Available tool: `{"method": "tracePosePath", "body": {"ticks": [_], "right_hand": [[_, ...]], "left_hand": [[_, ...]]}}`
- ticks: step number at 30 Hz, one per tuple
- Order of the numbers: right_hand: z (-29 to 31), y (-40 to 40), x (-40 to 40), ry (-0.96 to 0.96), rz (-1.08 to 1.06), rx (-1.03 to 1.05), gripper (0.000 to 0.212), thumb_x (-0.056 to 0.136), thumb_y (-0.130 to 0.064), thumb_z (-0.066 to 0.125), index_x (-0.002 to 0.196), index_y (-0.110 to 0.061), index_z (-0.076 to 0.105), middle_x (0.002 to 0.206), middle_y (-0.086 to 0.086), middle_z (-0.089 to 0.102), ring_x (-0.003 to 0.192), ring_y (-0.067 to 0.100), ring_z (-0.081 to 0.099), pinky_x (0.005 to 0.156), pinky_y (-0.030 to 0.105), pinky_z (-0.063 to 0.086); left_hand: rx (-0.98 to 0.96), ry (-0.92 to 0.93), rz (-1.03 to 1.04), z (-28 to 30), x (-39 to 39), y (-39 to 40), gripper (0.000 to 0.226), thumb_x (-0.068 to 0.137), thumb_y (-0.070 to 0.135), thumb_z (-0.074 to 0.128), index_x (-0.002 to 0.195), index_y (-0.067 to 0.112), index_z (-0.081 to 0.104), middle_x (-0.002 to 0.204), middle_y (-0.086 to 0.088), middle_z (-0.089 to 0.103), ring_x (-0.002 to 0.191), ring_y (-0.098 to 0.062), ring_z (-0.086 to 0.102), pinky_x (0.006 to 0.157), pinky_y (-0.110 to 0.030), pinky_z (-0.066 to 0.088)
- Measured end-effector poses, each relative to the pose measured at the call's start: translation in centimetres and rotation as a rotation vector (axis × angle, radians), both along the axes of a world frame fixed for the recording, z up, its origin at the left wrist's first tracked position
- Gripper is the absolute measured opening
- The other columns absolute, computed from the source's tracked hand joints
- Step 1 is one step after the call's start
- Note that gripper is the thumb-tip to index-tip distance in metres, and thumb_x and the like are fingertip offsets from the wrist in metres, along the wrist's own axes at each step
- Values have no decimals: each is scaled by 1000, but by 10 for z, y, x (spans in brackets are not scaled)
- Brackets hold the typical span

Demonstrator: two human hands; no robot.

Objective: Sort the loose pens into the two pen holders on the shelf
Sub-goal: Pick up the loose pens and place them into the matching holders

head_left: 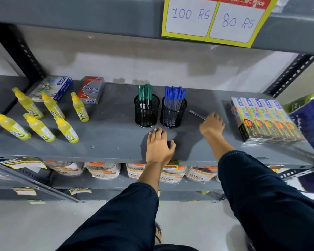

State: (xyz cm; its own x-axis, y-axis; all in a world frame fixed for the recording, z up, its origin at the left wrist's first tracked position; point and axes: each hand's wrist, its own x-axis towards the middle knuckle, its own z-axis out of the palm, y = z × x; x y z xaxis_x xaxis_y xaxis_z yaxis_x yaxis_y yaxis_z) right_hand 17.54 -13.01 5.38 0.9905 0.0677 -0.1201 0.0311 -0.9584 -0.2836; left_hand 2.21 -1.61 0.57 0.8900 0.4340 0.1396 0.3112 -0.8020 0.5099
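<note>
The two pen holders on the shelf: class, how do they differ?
The left pen holder holds green-capped pens; the right pen holder holds blue-capped pens. The left one has fewer pens, the right one a fuller bunch. Both are black mesh cups standing upright, side by side.

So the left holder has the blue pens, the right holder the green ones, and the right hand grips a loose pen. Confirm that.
Colours swapped. In the head view the left holder has the green pens, the right holder the blue pens. The right hand does grip a loose pen.
</note>
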Motion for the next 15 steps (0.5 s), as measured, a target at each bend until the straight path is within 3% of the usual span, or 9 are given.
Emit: {"method": "tracePosePath", "body": {"ticks": [3,8,12,15], "right_hand": [[-17,-17,-3,18,-28,-121,63,93,-12,47,145,0,14,153,20,21,143,36,18,119,46,17],[-19,-31,-9,-133,14,-123,34,89,1,50,123,3,49,137,23,41,126,38,38,105,43,38],[-18,-38,-8,-202,1,46,21,89,2,48,105,4,62,126,26,49,113,41,48,93,42,46],[-5,-38,-4,-261,-22,309,19,87,0,48,85,-4,67,112,27,57,91,35,57,71,32,44]], "left_hand": [[10,8,15,1,0,-1,48,88,28,48,127,0,45,138,-21,45,131,-35,32,114,-44,20],[24,-9,27,0,0,-2,46,87,25,50,124,-2,48,134,-22,49,129,-36,37,112,-46,25],[32,-6,28,-1,1,-2,46,88,26,48,125,-1,48,135,-21,48,129,-36,36,113,-46,24],[38,6,26,-1,1,-1,47,89,29,47,126,1,47,137,-20,47,130,-35,35,113,-45,23]]}}
